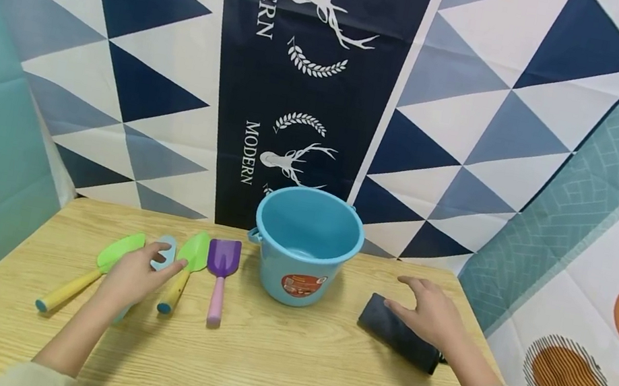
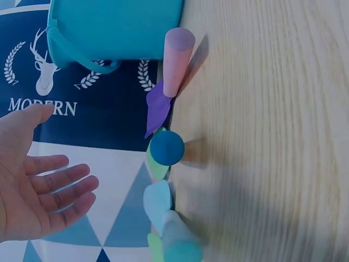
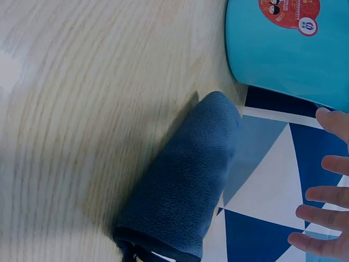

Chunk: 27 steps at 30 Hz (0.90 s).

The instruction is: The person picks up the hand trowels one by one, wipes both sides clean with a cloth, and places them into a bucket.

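My left hand (image 1: 136, 273) hovers with fingers spread above a light blue toy trowel (image 1: 167, 251), hiding much of it. To its left lies a green trowel (image 1: 119, 251) with a yellow handle; on its right lie another green trowel (image 1: 195, 251) and a purple shovel (image 1: 224, 256) with a pink handle. In the left wrist view that hand (image 2: 43, 180) touches none of them. Over a dark rolled-up cloth (image 1: 397, 330), my right hand (image 1: 437, 313) is held with fingers apart. The right wrist view has a gap between this hand (image 3: 330, 191) and the cloth (image 3: 180, 174).
A blue bucket (image 1: 297, 280) with a red label stands upright at the table's back middle, its handle folded down. The wooden table (image 1: 268, 364) meets a patterned wall covering (image 1: 307, 97) behind, and hanging sheets flank both sides.
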Each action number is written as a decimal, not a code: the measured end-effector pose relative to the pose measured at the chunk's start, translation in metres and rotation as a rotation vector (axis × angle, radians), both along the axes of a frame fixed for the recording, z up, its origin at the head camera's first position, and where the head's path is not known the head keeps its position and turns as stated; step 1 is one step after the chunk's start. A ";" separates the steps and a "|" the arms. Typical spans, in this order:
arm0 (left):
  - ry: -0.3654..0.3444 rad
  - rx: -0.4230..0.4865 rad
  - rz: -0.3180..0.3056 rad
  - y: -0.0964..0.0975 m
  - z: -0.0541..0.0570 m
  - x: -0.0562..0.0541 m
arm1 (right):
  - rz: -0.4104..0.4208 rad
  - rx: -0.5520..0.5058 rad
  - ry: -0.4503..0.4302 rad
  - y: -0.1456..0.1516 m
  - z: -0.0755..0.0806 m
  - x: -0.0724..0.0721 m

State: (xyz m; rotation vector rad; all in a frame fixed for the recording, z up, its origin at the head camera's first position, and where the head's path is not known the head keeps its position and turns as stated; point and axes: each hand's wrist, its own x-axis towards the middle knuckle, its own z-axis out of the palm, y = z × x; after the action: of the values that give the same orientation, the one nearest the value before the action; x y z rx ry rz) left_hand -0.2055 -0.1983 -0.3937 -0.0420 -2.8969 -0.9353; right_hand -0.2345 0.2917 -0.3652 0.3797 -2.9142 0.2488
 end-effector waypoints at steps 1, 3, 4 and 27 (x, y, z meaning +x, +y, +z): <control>-0.001 0.008 0.000 0.001 -0.001 0.000 | 0.002 0.000 -0.005 0.000 -0.002 0.000; -0.008 0.025 0.002 0.003 -0.003 0.001 | 0.004 0.000 -0.012 0.000 -0.005 0.000; -0.010 0.033 0.003 0.004 -0.004 0.002 | 0.005 -0.001 -0.015 0.000 -0.007 0.000; -0.033 0.121 0.017 0.040 -0.030 0.003 | -0.013 -0.026 -0.052 -0.002 -0.028 0.004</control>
State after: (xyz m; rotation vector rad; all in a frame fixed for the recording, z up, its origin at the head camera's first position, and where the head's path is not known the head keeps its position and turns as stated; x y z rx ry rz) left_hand -0.2025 -0.1582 -0.4234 0.0072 -2.8585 -1.1162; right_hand -0.2301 0.2901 -0.3930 0.3548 -2.9604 0.2992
